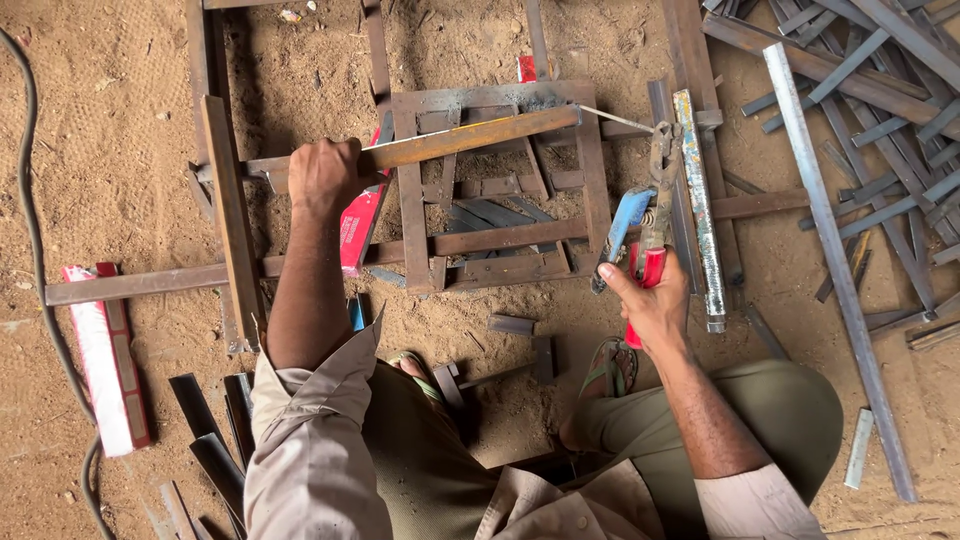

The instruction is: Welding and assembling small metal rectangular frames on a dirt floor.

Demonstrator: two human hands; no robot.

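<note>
Head view shows left hand point(322, 175) fingers closed around a rusty steel bar point(470, 138) lying across the metal frame point(500, 250), likely heavy and stiff; right hand point(655, 305) grips the electrode holder point(652, 225) beside that frame

A rusty steel bar point(440, 142) is gripped by the left hand point(322, 175); a red-handled electrode holder point(655, 210) is held by the right hand point(655, 305) over a welded frame point(590, 190).

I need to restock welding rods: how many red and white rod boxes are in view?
2. One box lies on the sand at the left, beside the black cable. Another box sits under the metal frame, just right of the left hand. More may be hidden beneath the frame.
</note>
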